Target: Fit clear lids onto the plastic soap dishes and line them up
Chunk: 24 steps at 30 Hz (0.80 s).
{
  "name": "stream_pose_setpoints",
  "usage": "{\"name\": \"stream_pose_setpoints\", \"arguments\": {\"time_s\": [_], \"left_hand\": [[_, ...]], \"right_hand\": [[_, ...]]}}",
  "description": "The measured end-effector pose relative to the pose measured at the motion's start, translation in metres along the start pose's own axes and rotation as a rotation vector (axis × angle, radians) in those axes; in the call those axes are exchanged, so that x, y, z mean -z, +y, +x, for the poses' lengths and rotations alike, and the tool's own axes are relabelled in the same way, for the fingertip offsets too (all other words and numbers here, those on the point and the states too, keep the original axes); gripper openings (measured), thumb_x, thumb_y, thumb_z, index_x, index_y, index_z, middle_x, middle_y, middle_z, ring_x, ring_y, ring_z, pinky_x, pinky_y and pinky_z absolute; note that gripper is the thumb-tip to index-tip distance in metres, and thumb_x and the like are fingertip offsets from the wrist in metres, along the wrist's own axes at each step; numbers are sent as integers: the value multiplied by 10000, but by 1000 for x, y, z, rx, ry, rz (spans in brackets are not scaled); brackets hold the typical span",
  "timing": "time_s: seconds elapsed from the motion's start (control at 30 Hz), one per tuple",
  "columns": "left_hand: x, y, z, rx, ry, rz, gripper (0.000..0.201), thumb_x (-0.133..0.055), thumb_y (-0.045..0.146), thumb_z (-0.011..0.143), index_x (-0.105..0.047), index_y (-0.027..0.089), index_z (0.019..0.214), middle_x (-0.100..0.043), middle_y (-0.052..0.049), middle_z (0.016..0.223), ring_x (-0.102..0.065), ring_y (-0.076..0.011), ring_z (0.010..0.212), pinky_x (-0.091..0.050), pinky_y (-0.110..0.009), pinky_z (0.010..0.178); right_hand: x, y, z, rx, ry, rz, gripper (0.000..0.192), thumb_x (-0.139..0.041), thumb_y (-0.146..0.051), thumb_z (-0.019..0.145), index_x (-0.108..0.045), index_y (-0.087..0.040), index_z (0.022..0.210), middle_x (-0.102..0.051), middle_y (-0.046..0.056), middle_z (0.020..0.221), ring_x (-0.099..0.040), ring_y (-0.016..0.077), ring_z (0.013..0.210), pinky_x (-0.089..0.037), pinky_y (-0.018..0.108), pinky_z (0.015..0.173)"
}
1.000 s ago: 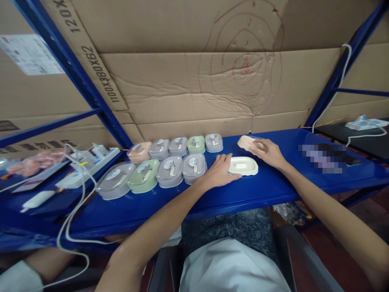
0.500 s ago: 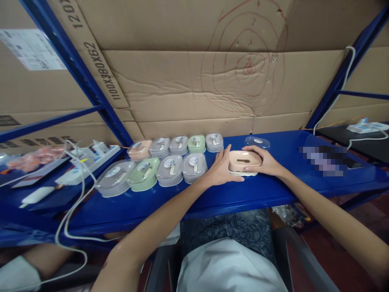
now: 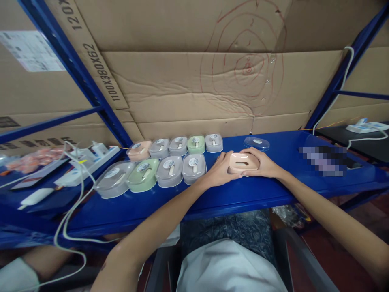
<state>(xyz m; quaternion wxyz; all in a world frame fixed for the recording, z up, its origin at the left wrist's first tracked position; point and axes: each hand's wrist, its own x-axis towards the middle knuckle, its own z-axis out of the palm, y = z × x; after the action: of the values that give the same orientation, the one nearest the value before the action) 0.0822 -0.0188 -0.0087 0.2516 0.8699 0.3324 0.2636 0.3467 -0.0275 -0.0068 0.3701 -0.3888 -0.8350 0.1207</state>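
Observation:
A peach plastic box (image 3: 242, 157) with rounded corners and a keyhole-shaped slot in its top sits between my two hands near the middle of the blue table. My left hand (image 3: 221, 170) wraps its left side, and my right hand (image 3: 265, 164) grips its right side. Both thumbs meet along the front edge. The fingers hide the box's ends and much of its lower part. Behind the right hand lies a clear lid (image 3: 257, 143) with a round sticker.
Two rows of finished-looking boxes under clear lids, among them a grey box (image 3: 194, 168) and a green box (image 3: 142, 174), stand to the left. Power strips (image 3: 73, 172) and white cables (image 3: 65, 227) are farther left. A cardboard wall (image 3: 170, 81) rises behind the blue table (image 3: 219, 198).
My left hand has closed against the box, and its thumb now presses at the front. The pale rim that showed beneath the box is now hidden. The lidded boxes have stayed put.

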Motion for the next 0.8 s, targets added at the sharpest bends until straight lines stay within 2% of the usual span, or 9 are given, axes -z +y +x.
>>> {"name": "stream_pose_setpoints", "arguments": {"time_s": [0.1, 0.33, 0.53, 0.6, 0.67, 0.73, 0.8], "left_hand": [[1, 1, -1, 11, -15, 36, 1001, -818, 530, 884, -299, 161, 1656, -430, -229, 1605, -436, -425, 1536, -388, -582, 1267], [1, 1, 0, 11, -65, 141, 878, -743, 578, 908, -393, 156, 1594, -525, -212, 1518, -472, -424, 1466, -415, -592, 1223], [-3, 0, -1, 28, -73, 165, 1042, -684, 652, 909, -262, 83, 1673, -433, -283, 1623, -384, -461, 1553, -353, -603, 1269], [-4, 0, 0, 43, -73, 159, 1020, -660, 639, 925, -243, 109, 1690, -425, -270, 1638, -362, -465, 1572, -350, -619, 1268], [-5, 0, 0, 53, -70, 158, 1010, -664, 620, 925, -235, 139, 1702, -422, -252, 1647, -351, -460, 1582, -342, -622, 1275], [-6, -1, 0, 56, -61, 159, 1019, -673, 611, 921, -229, 138, 1708, -410, -248, 1650, -354, -454, 1580, -332, -611, 1289], [-7, -1, 0, 57, -46, 159, 1008, -669, 593, 931, -229, 124, 1707, -392, -254, 1650, -359, -450, 1575, -329, -603, 1296]], "right_hand": [[0, -1, 0, 5, -8, -22, 783, -932, -646, 725, -644, -300, 1365, -720, 101, 1303, -706, 374, 1221, -558, 560, 1073], [-2, 1, 1, -11, -70, -64, 715, -903, -640, 756, -671, -315, 1350, -729, 93, 1287, -713, 369, 1212, -572, 551, 1067], [-3, 4, 0, -11, -69, -54, 762, -886, -686, 764, -657, -313, 1388, -726, 97, 1319, -706, 373, 1225, -565, 550, 1074], [0, 8, 0, -16, -21, -42, 728, -794, -714, 855, -631, -320, 1444, -718, 102, 1371, -700, 362, 1245, -566, 545, 1080], [6, 17, 1, -45, 100, -93, 639, -635, -708, 980, -612, -317, 1485, -708, 112, 1409, -685, 352, 1271, -558, 549, 1097], [15, 30, 2, -100, 240, -249, 612, -519, -684, 1041, -612, -292, 1502, -700, 141, 1415, -649, 377, 1312, -517, 596, 1141], [25, 48, 5, -163, 294, -446, 672, -511, -678, 1033, -590, -248, 1543, -665, 188, 1455, -586, 436, 1374, -459, 665, 1178]]}}
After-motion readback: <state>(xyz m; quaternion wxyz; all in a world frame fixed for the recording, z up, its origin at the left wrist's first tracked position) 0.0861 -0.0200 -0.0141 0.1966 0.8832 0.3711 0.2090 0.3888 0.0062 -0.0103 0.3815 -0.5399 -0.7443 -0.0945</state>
